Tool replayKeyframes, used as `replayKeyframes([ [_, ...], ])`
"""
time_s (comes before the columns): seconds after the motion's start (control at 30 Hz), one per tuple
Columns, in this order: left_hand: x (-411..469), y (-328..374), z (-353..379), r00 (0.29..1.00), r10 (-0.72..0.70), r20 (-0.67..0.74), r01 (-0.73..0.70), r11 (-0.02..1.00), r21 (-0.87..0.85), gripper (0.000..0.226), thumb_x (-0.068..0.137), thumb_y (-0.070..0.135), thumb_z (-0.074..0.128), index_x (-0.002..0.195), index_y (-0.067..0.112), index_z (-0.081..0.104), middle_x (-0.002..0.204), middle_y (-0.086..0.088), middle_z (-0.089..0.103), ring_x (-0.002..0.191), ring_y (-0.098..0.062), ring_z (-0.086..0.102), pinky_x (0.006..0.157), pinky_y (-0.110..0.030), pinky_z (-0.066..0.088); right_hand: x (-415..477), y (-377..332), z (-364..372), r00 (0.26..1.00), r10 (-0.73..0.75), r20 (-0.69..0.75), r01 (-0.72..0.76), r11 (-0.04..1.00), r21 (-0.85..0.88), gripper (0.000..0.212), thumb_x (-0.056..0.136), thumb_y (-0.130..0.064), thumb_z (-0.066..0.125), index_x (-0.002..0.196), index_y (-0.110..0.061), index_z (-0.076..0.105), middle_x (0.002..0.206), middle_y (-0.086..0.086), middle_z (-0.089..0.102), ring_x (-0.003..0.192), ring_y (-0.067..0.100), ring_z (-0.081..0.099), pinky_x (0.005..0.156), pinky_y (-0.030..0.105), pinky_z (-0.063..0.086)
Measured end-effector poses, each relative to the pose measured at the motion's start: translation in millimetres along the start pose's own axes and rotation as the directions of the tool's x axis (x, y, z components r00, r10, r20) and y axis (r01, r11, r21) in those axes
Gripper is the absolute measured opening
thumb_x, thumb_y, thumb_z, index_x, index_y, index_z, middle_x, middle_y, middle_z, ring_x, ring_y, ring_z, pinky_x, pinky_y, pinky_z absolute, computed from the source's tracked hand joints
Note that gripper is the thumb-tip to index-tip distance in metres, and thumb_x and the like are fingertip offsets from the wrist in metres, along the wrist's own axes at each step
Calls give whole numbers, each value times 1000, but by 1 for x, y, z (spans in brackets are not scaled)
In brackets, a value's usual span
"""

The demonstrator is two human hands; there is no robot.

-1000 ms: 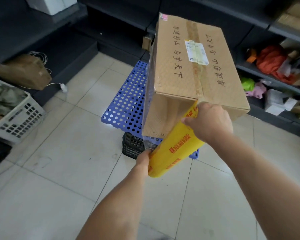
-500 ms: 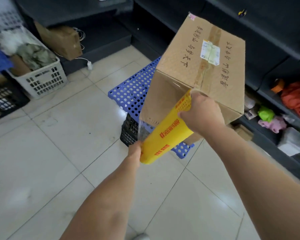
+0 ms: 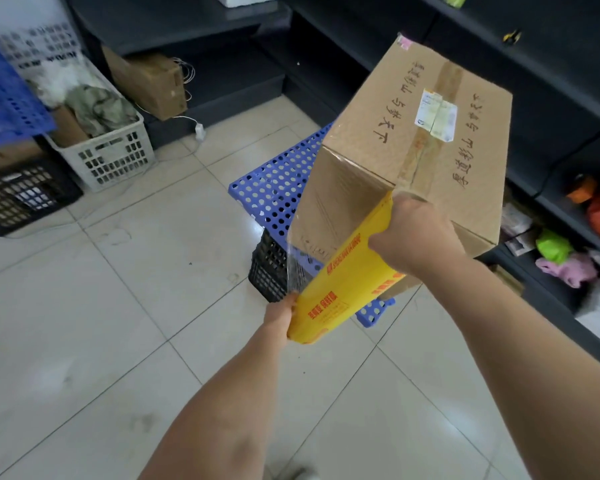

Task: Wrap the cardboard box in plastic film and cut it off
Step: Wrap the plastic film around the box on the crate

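Tilted brown cardboard box resting on a blue perforated plastic panel.
The left hand, fingers hidden, and right hand grasp the yellow film roll by its ends; faint clear film covers the box's near face.

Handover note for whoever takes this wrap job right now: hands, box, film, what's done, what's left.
Left hand: grips the low end of the yellow film dispenser.
Right hand: grips its top end, beside the cardboard box.
Box: on the blue perforated panel over a black crate.
Plastic film: stretched from dispenser to the box's near face, uncut.
Done: film lies on the near face; far sides hidden.
Left: finish the wrap, cut the film.
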State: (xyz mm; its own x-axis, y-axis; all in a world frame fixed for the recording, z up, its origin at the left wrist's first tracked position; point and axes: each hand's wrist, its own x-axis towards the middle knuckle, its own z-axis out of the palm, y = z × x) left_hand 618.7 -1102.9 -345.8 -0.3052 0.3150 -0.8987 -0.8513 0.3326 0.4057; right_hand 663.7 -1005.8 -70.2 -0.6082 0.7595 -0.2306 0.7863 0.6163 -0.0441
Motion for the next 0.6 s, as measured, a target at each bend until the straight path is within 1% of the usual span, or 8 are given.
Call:
replayKeyframes([
  [0.1,-3,-2,8,1000,15,-11,-15,1000,19,44,91,44,52,119,10,55,116,-13,63,105,-32,60,97,-48,48,-1,3,-4,1000,8,-8,-8,1000,-24,22,86,-15,58,74,-8,42,67,4,42,61,22,46,47,28,33],
  [0.17,-3,-7,12,1000,14,4,-14,1000,-6,33,87,36,51,106,11,60,107,-12,65,101,-30,60,99,-47,46,-2,4,-4,1000,-11,-12,10,998,-63,16,90,-20,57,90,-6,50,66,3,37,71,26,48,57,32,38],
  [0.23,-1,-13,17,1000,3,10,-3,999,-47,25,78,34,53,91,14,59,104,-12,66,101,-31,60,99,-48,46,-6,7,-4,1000,-21,-3,20,996,-91,27,93,-28,56,105,-4,53,68,4,39,76,27,48,61,34,39],
  [0.3,11,-24,22,1000,14,19,-13,999,-51,38,71,41,58,99,15,62,111,-13,65,105,-34,60,97,-52,47,-8,14,-2,1000,-16,7,17,996,-89,38,93,-35,56,112,-2,53,83,10,53,84,30,54,65,34,40],
  [0.37,34,-39,28,999,-11,-43,8,997,-77,74,58,52,65,122,16,53,121,-13,60,107,-37,58,94,-53,48,-9,25,1,1000,-6,-2,6,997,-80,47,93,-41,56,116,0,52,105,16,60,99,34,58,68,34,40],
  [0.4,27,-40,34,997,-18,-69,12,996,-91,80,58,53,67,125,15,47,121,-13,58,108,-37,57,93,-53,48,-9,31,3,1000,-1,-11,0,997,-81,51,92,-43,55,118,1,51,109,17,60,102,35,58,68,35,40],
  [0.53,-22,-44,60,997,29,-66,-40,984,-176,24,91,32,47,102,13,56,99,-10,60,96,-29,57,92,-40,48,-9,58,3,999,-15,-45,11,995,-99,63,91,-53,50,119,3,48,107,18,61,101,35,59,65,36,41],
  [0.6,-28,-51,70,998,27,-60,-40,972,-231,22,93,30,48,106,14,56,96,-7,58,95,-27,55,89,-39,49,-9,70,1,997,-58,-46,56,997,-52,56,89,-54,52,108,-1,52,94,14,59,96,34,59,63,36,41],
])
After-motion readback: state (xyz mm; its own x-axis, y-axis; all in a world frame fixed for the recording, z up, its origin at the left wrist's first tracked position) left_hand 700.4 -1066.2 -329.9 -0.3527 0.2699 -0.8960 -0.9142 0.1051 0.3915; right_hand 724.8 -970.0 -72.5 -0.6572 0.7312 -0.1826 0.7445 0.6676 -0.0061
